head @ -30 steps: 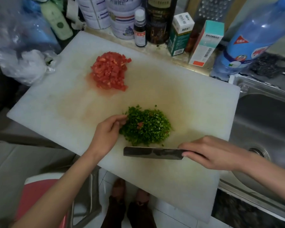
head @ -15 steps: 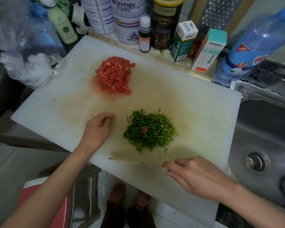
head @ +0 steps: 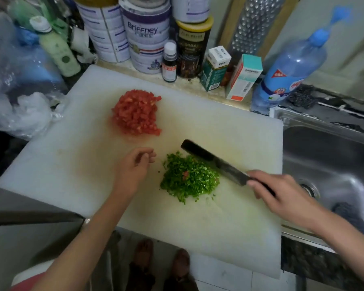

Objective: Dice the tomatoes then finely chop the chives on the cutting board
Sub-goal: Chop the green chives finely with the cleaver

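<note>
**Knife swung round to the far side of the chives**

Nearest, the right hand (head: 282, 196) has its fingers (head: 259, 175) wrapped round the handle of the knife (head: 214, 160). The left hand (head: 132, 171) holds nothing, its fingers loosely curled and lifted clear of the food. Between the two sets of fingers, just right of the left fingertips, lies the heap of chives (head: 189, 185), finely cut, with one red scrap of tomato (head: 185, 175) in it. The blade runs from the right fingers up and leftward, slanting along the far edge of the heap, with its tip beyond the left fingers. Farther out from the left fingers, well apart from the chives, sits the mound of diced tomatoes (head: 137, 115). Both heaps are on the cutting board (head: 72, 156).

A second ago the blade lay on the near side of the heap and the left fingers touched the greens. Half a second ago those fingers had drawn off to the left, and the knife was edge-on, still on the near side. Now the knife has crossed to the far side. I read this as gathering the heap together. The dicing looks done and the chopping nearly so, with perhaps one more pass left.
</note>
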Motion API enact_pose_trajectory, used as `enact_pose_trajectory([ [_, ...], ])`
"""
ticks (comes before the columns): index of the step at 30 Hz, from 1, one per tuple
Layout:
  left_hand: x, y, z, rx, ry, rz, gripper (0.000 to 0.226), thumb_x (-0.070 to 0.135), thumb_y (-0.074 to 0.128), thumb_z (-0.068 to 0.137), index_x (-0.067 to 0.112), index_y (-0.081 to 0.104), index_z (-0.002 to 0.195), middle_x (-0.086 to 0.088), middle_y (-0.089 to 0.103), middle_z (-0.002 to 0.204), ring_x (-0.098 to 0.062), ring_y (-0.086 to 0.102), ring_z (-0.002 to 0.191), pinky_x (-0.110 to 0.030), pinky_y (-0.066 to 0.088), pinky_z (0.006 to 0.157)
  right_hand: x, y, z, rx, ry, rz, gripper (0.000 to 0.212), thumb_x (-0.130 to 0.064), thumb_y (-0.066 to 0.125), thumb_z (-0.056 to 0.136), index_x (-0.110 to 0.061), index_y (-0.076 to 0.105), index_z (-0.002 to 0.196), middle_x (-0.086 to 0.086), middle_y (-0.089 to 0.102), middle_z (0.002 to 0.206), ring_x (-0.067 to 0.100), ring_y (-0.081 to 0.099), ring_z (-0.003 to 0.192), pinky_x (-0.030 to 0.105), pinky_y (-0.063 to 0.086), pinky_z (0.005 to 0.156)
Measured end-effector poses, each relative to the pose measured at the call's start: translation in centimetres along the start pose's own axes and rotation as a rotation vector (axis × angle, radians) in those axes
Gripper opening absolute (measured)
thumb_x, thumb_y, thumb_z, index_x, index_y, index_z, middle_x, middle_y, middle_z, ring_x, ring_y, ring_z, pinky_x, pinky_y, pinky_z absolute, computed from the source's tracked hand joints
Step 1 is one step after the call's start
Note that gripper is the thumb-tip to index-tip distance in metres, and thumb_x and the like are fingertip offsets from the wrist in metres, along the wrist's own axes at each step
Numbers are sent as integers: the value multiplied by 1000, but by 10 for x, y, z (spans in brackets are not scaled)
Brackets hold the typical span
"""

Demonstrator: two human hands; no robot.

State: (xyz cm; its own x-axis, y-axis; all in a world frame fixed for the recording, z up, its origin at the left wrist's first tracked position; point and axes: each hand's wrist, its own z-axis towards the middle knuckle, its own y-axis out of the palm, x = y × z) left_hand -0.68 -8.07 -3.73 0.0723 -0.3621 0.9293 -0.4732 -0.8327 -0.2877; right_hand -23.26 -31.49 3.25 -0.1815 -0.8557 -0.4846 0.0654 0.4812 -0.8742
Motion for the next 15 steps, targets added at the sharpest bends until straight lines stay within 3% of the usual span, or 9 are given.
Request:
enact_pose_trajectory([
  [3,-6,-6,-7,102,97,275,20,2,56,96,6,68,112,-4,69,105,-15,62,91,-15,44,80,14,2,33,-10,74,-86,15,-53,29,96,-47,43,92,-17,55,64,1,54,54,26,47,54],
  [6,-18,-1,-10,77,95,397,26,0,55,94,4,67,118,-11,66,117,-26,58,108,-24,37,95,28,5,59,-43,128,-206,38,-54,24,92,-31,54,96,-17,58,69,6,56,58,31,48,56],
  [11,-22,15,-11,-5,191,396,32,-6,53,92,3,67,120,-11,64,120,-22,51,114,-8,22,96,37,13,62,-43,-4,-260,34,-51,25,97,-31,51,104,-23,49,76,8,56,62,24,41,52],
  [13,-20,21,-11,-63,210,359,35,-7,51,93,4,65,123,-8,62,123,-16,49,115,-2,20,97,37,14,56,-60,-32,-265,35,-48,26,98,-28,53,108,-17,57,78,8,58,64,23,44,53],
  [15,-17,26,-13,-152,224,310,39,-7,48,94,5,62,128,-5,59,127,-14,49,117,-5,26,101,35,14,52,-71,-69,-303,35,-44,30,99,-25,56,111,-10,64,85,11,61,68,25,48,53],
])
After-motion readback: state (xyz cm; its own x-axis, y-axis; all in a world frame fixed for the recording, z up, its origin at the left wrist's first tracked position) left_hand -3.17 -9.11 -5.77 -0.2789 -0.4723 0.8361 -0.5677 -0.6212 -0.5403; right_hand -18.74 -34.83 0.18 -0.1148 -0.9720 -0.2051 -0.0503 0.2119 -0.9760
